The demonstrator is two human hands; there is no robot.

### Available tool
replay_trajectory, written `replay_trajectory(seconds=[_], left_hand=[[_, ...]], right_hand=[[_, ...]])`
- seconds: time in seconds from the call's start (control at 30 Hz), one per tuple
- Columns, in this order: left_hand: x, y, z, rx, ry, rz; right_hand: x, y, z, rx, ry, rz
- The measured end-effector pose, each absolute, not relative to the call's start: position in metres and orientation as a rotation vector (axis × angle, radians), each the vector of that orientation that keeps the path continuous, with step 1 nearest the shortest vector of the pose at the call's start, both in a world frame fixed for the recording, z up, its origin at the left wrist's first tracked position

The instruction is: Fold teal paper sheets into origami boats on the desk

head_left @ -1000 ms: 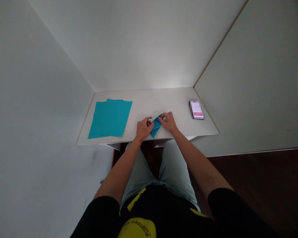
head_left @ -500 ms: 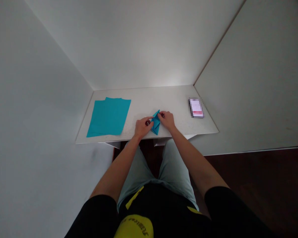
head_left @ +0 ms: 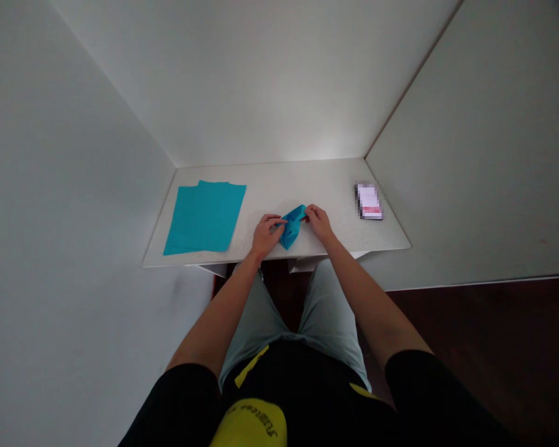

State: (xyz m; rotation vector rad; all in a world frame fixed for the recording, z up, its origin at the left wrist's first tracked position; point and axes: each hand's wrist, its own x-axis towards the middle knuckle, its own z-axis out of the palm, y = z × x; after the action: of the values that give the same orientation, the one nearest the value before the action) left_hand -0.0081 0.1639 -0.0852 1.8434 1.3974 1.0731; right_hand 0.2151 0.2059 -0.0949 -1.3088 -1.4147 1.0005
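Observation:
A small piece of folded blue paper (head_left: pixel 290 232) is held between both hands, just above or on the white tabletop near its front edge. Its folds are partly spread, with a darker hollow showing in the middle. My left hand (head_left: pixel 265 236) pinches its left side between thumb and fingers. At the upper right corner of the paper, my right hand (head_left: pixel 318 222) grips with thumb and fingertips closed. Some of the fingertips are hidden behind the paper.
Several overlapping blue paper sheets (head_left: pixel 205 217) lie flat on the left of the white table (head_left: pixel 270 183). A phone (head_left: pixel 369 202), its screen blurred, rests at the right end. White walls close in the table at the back and both sides.
The right hand has shifted slightly right, drawing the paper's upper corner outward. The folded paper has widened and its inner folds are more spread. The left hand stays at its left side.

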Motion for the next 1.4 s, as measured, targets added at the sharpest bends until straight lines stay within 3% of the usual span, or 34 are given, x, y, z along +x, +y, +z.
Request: replay_trajectory(seconds=[0.5, 0.73, 0.93, 1.23, 1.4], left_hand=[[-0.022, 0.167, -0.076, 1.916, 1.36, 0.845], [-0.017, 0.155, -0.025, 2.405, 1.536, 0.315], [-0.008, 0.154, 0.002, 2.444, 1.686, 0.042], [-0.011, 0.147, -0.003, 2.371, 1.866, 0.116], [-0.015, 0.147, -0.009, 2.379, 1.799, 0.459]], right_hand=[[0.219, 0.207, -0.098, -1.287, -1.206, 0.991], [0.218, 0.207, -0.095, -1.246, -1.198, 0.973], [0.216, 0.207, -0.093, -1.219, -1.133, 0.968], [0.214, 0.207, -0.094, -1.224, -1.13, 0.956], [0.213, 0.207, -0.092, -1.281, -1.137, 0.929]])
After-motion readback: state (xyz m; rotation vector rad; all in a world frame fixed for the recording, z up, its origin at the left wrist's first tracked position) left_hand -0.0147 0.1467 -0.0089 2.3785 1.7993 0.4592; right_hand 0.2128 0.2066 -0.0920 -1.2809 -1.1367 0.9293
